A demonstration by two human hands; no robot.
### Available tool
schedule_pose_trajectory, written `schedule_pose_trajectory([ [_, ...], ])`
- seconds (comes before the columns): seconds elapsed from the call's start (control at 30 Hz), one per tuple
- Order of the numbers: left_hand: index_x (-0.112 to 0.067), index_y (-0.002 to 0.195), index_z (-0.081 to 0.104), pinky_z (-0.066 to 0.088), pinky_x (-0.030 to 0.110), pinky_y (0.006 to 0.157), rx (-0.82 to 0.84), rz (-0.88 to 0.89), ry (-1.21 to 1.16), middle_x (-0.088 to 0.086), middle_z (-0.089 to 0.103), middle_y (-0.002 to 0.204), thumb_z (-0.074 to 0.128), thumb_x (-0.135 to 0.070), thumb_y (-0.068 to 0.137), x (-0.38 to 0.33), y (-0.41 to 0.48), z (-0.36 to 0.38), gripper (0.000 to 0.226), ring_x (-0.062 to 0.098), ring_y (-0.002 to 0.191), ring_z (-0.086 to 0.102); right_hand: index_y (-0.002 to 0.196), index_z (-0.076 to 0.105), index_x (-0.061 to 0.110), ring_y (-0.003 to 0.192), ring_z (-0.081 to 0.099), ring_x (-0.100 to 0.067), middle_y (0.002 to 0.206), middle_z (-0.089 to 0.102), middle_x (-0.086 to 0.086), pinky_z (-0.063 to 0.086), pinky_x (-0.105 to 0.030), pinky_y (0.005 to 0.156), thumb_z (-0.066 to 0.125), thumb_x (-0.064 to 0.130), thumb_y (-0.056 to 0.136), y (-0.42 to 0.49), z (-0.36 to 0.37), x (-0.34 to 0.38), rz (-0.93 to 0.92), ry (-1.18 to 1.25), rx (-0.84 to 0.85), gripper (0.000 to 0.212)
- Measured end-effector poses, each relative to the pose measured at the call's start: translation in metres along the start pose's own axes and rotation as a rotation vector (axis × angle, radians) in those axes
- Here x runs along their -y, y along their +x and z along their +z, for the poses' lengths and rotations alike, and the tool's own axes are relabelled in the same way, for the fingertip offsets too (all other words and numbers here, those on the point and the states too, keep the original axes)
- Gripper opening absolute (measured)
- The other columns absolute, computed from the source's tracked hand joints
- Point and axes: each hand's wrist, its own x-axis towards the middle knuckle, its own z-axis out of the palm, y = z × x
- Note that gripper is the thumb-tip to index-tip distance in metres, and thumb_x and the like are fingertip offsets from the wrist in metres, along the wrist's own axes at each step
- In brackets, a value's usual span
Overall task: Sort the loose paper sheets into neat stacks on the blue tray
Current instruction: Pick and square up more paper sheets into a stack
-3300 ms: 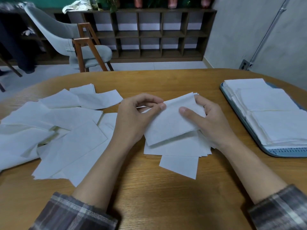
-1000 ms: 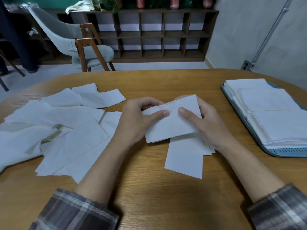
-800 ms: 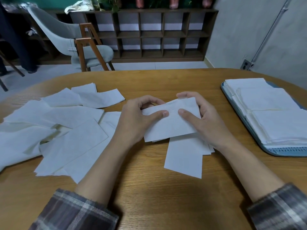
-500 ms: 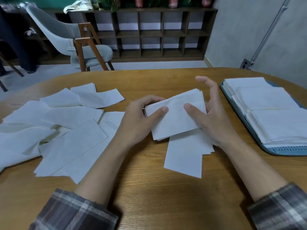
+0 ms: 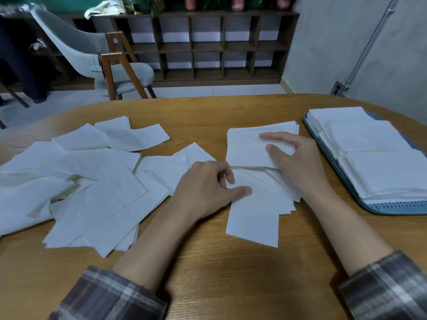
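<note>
A blue tray (image 5: 392,207) at the table's right edge carries neat white paper stacks (image 5: 369,158). My right hand (image 5: 298,167) grips a small squared stack of sheets (image 5: 245,146) just left of the tray, forefinger and thumb lying on top of it. Below that stack is a small fanned pile of sheets (image 5: 254,218) in the table's middle. My left hand (image 5: 205,190) rests on this pile, thumb pressed on the top sheet and fingers curled at its edge, pinching it. Several loose sheets (image 5: 92,181) lie scattered across the left half of the table.
The round wooden table (image 5: 231,273) has bare wood near me and at the far middle. Beyond it stand a grey chair with wooden legs (image 5: 108,63) and a dark cubby shelf (image 5: 208,47). A wall socket (image 5: 338,87) sits at the right.
My left hand has let go of the small stack and dropped onto the fanned pile. My right hand has carried the stack up and to the right, closer to the tray.
</note>
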Motion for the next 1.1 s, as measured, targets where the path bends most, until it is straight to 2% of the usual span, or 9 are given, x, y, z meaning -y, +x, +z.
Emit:
schedule_pose_trajectory([
  [0.07, -0.030, 0.080, 0.066, 0.056, 0.036, 0.070, 0.021, 0.006, -0.010, -0.010, 0.066, 0.071, 0.087, -0.061, 0.070, -0.002, -0.003, 0.004, 0.038, 0.003, 0.070, 0.061, 0.113, 0.081, 0.030, 0.118, 0.062, 0.010, 0.117, 0.074, 0.027, 0.046, -0.022, 0.110, 0.066, 0.009, 0.100, 0.000, 0.001, 0.000, 0.008, 0.018, 0.003, 0.030],
  [0.17, -0.030, 0.081, 0.070, 0.054, 0.031, 0.067, 0.033, 0.011, -0.067, -0.010, 0.067, 0.071, 0.090, -0.048, 0.074, -0.004, -0.003, 0.006, 0.027, 0.002, 0.067, 0.060, 0.114, 0.081, 0.029, 0.117, 0.060, 0.014, 0.119, 0.074, 0.025, 0.041, -0.004, 0.098, 0.065, 0.008, 0.100, 0.000, 0.003, -0.001, 0.006, 0.007, 0.016, 0.030],
  [0.23, -0.030, 0.081, 0.073, 0.046, 0.024, 0.063, 0.037, 0.017, -0.092, -0.010, 0.068, 0.071, 0.089, -0.041, 0.078, -0.005, -0.004, 0.008, 0.020, -0.001, 0.064, 0.057, 0.114, 0.081, 0.028, 0.116, 0.059, 0.016, 0.119, 0.074, 0.025, 0.038, 0.002, 0.094, 0.065, 0.008, 0.100, 0.000, 0.005, -0.002, 0.004, -0.011, 0.027, 0.029],
  [0.37, -0.031, 0.083, 0.075, 0.037, 0.016, 0.061, 0.026, -0.007, -0.111, -0.012, 0.068, 0.071, 0.087, -0.041, 0.082, -0.008, -0.006, 0.010, 0.015, -0.002, 0.066, 0.056, 0.113, 0.081, 0.027, 0.116, 0.059, 0.016, 0.117, 0.074, 0.026, 0.038, 0.002, 0.094, 0.064, 0.006, 0.099, -0.001, 0.008, -0.003, 0.009, -0.010, 0.030, 0.030],
  [0.5, -0.031, 0.087, 0.070, 0.043, 0.026, 0.068, 0.010, 0.004, -0.084, -0.010, 0.065, 0.075, 0.089, -0.053, 0.073, -0.014, -0.011, 0.016, 0.032, 0.002, 0.070, 0.059, 0.112, 0.081, 0.028, 0.111, 0.058, 0.021, 0.113, 0.073, 0.032, 0.038, 0.004, 0.089, 0.063, 0.005, 0.099, -0.001, 0.011, -0.006, 0.055, 0.038, 0.020, 0.032],
  [0.6, -0.035, 0.094, 0.067, 0.050, 0.032, 0.079, -0.022, 0.037, -0.045, -0.012, 0.063, 0.078, 0.088, -0.057, 0.070, -0.016, -0.013, 0.020, 0.039, 0.002, 0.076, 0.059, 0.112, 0.080, 0.028, 0.111, 0.059, 0.020, 0.112, 0.073, 0.032, 0.041, 0.002, 0.091, 0.062, 0.004, 0.099, -0.001, 0.013, -0.008, 0.080, 0.085, -0.022, 0.032],
  [0.73, -0.035, 0.108, 0.070, 0.052, 0.025, 0.076, -0.029, 0.037, -0.142, -0.012, 0.066, 0.078, 0.090, -0.048, 0.074, -0.018, -0.013, 0.018, 0.042, 0.002, 0.078, 0.061, 0.115, 0.079, 0.028, 0.118, 0.059, 0.013, 0.121, 0.073, 0.024, 0.043, -0.008, 0.097, 0.062, 0.006, 0.100, -0.002, 0.012, -0.009, 0.090, 0.113, -0.071, 0.032],
  [0.93, -0.031, 0.106, 0.073, 0.047, 0.012, 0.067, 0.016, -0.003, -0.318, -0.006, 0.071, 0.075, 0.088, -0.025, 0.083, -0.018, -0.009, 0.015, 0.028, 0.004, 0.065, 0.062, 0.117, 0.079, 0.026, 0.116, 0.057, 0.018, 0.121, 0.073, 0.023, 0.039, 0.003, 0.090, 0.061, 0.005, 0.100, -0.002, 0.012, -0.007, 0.071, 0.078, -0.051, 0.032],
  [1.1, -0.030, 0.107, 0.072, 0.048, 0.023, 0.070, 0.027, -0.067, -0.462, -0.009, 0.066, 0.082, 0.082, -0.017, 0.089, -0.012, -0.003, 0.001, 0.025, 0.003, 0.058, 0.057, 0.118, 0.079, 0.022, 0.107, 0.055, 0.027, 0.119, 0.071, 0.025, 0.036, 0.006, 0.086, 0.059, 0.002, 0.099, -0.002, 0.009, -0.002, 0.034, 0.039, -0.013, 0.034],
])
